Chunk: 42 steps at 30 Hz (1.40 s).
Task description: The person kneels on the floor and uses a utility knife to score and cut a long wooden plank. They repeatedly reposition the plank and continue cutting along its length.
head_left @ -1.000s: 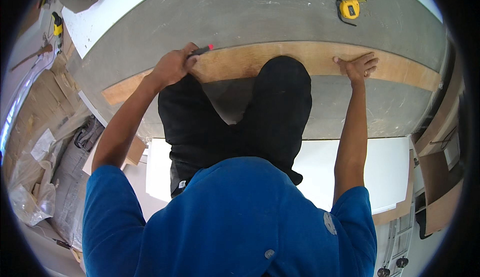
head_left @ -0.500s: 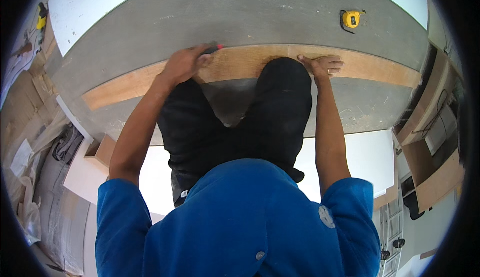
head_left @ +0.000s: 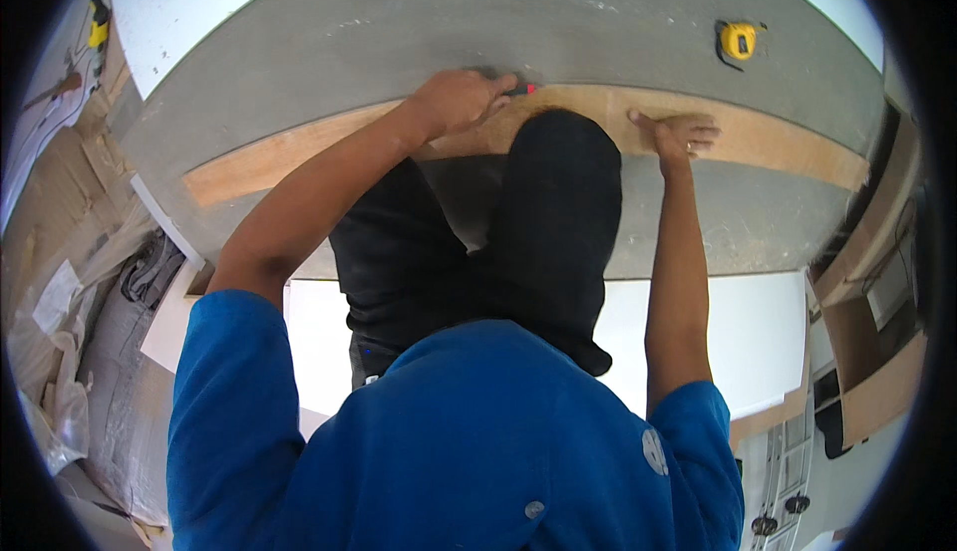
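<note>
OK, L hand (head_left: pixel 461 102) curled; R hand (head_left: pixel 679 136) flat

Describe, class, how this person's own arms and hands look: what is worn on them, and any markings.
Both arms have plain blue short sleeves ending above the elbows, leaving the forearms bare. The left hand and right hand are ungloved; the right wears a thin, pale ring. No watch shows on either wrist.
</note>
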Each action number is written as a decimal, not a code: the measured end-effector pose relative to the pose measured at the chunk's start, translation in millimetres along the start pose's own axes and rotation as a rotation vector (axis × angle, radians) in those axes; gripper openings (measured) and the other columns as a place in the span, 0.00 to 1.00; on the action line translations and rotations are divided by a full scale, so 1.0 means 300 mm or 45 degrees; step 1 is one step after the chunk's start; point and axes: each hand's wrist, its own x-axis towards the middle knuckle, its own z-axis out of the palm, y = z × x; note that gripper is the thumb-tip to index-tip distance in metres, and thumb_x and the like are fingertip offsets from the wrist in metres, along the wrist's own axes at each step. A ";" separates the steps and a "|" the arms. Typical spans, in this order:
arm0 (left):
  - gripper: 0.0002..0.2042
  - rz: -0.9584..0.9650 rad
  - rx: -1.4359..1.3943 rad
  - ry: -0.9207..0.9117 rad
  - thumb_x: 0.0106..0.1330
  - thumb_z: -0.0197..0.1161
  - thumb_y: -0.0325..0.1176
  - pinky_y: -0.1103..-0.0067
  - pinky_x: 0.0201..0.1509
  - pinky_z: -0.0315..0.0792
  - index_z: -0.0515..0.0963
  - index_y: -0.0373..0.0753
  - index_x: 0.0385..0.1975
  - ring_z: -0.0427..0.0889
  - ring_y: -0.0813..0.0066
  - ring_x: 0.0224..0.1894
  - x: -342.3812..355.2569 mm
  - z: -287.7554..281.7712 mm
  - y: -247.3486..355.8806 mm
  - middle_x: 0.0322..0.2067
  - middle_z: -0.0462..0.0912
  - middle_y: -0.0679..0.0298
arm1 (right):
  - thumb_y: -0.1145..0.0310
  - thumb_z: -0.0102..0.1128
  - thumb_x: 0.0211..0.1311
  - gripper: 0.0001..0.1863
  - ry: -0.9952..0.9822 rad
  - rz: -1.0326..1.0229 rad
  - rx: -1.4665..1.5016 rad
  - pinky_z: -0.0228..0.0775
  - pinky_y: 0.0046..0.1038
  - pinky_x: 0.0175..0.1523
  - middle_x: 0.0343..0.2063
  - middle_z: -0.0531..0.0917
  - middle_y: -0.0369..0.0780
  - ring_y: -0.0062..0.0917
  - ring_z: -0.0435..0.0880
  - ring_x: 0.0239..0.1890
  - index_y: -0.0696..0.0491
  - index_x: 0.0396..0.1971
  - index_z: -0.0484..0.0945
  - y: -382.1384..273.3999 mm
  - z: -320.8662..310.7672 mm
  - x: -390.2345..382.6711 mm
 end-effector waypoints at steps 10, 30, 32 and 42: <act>0.16 -0.462 0.238 -0.235 0.76 0.48 0.47 0.56 0.45 0.74 0.69 0.46 0.56 0.82 0.44 0.41 -0.571 -0.087 -0.478 0.34 0.83 0.46 | 0.39 0.84 0.28 0.88 0.070 -0.040 -0.074 0.25 0.60 0.75 0.71 0.20 0.63 0.60 0.18 0.74 0.65 0.69 0.18 0.039 0.010 0.027; 0.19 0.029 -0.019 0.089 0.76 0.48 0.48 0.55 0.48 0.73 0.70 0.45 0.57 0.80 0.46 0.46 -0.106 0.012 -0.195 0.38 0.82 0.48 | 0.44 0.85 0.32 0.86 0.057 0.035 -0.120 0.25 0.55 0.77 0.71 0.21 0.63 0.57 0.19 0.75 0.66 0.68 0.17 -0.015 0.005 0.012; 0.20 -0.052 -0.005 -0.029 0.76 0.48 0.49 0.55 0.49 0.72 0.69 0.46 0.59 0.80 0.46 0.47 -0.102 -0.015 -0.156 0.38 0.82 0.48 | 0.43 0.85 0.32 0.86 0.059 0.026 -0.122 0.26 0.56 0.77 0.71 0.21 0.62 0.58 0.19 0.75 0.66 0.69 0.18 0.017 0.003 0.021; 0.19 -0.270 0.110 -0.063 0.76 0.46 0.53 0.54 0.44 0.73 0.68 0.46 0.54 0.82 0.43 0.39 -0.508 -0.027 -0.507 0.30 0.82 0.47 | 0.34 0.81 0.30 0.88 0.161 -0.119 -0.147 0.31 0.62 0.74 0.71 0.22 0.63 0.62 0.20 0.74 0.66 0.69 0.19 0.102 0.049 0.092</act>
